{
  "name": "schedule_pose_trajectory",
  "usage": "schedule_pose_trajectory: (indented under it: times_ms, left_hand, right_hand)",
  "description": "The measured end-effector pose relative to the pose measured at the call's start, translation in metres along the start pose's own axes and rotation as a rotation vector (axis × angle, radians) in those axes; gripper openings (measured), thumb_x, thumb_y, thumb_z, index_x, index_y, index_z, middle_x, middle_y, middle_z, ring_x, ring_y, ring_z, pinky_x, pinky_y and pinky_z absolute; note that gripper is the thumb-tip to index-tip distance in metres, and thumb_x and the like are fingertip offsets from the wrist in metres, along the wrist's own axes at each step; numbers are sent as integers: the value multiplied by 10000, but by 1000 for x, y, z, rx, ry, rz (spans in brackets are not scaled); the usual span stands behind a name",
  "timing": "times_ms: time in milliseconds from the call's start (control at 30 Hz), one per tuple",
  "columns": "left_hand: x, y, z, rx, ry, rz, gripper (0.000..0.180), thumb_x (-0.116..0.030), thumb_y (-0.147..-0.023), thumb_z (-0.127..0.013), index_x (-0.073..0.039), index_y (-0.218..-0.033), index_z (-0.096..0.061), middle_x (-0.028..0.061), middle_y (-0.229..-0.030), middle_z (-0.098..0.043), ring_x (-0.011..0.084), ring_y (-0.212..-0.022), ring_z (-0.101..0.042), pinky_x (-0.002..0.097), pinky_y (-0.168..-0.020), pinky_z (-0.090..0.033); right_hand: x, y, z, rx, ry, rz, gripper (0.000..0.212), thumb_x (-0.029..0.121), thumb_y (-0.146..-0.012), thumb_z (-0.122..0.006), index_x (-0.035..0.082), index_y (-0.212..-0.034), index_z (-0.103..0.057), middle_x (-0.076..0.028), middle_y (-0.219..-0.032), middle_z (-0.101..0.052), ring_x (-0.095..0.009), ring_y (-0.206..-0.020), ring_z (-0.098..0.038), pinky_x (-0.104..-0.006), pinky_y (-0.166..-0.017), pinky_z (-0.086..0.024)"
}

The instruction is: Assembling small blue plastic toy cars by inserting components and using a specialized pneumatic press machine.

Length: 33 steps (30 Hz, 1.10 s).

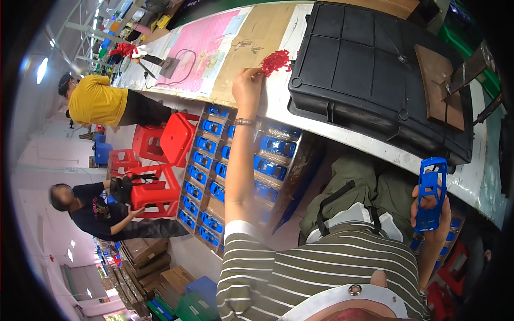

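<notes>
My left hand (247, 92) reaches out to a small heap of red plastic pieces (276, 62) on the worktable. Its fingers are pinched together at the near left edge of the heap; whatever is between them is too small to make out. Over on the right, my right hand (440, 231) is wrapped round a blue toy car body (431, 193) with open window holes, held upright near the table's edge. Below my left forearm stands a divided carton (216, 206) with rows of similar blue car bodies in its compartments.
A large black plastic crate (369, 69) lies upside down on the worktable (270, 95), with a brown metal bracket (441, 88) on top. Red stools (178, 138) stand at left. Two people are there, one in a yellow shirt (99, 101), one in dark clothes (93, 206).
</notes>
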<state>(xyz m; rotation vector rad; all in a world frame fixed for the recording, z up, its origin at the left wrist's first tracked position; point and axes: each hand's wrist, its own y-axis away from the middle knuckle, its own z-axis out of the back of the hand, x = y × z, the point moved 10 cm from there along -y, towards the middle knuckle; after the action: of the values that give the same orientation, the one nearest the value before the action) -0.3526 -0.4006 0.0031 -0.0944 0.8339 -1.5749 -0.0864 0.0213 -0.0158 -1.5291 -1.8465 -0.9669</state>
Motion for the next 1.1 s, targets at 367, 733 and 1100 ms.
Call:
schedule_pose_trajectory:
  times_ms: [367,733,1100]
  left_hand:
    - [59,11,-9,37,711,414,151,-41,-817,-639,39,-945,-642,85,-831,-659,113,-650,-608,205,-546,-476]
    - [58,13,-23,108,914,557,151,-22,-831,-602,57,-956,-636,99,-829,-658,130,-698,-629,210,-603,-509]
    - [43,5,-27,220,916,521,191,-4,-842,-571,40,-1025,-605,95,-839,-648,126,-705,-623,219,-602,-500]
  right_hand:
    - [0,-7,-3,55,69,10,643,467,-907,-443,-68,-1238,-314,-240,-1016,-497,-215,-622,-586,-269,-407,-494]
    - [0,-2,7,12,49,-1,690,468,-887,-483,-80,-1255,-285,-252,-1036,-505,-228,-653,-609,-287,-440,-512]
    - [-1,2,11,-17,66,-2,695,461,-882,-490,-69,-1278,-279,-239,-1025,-520,-220,-655,-612,-285,-448,-520]
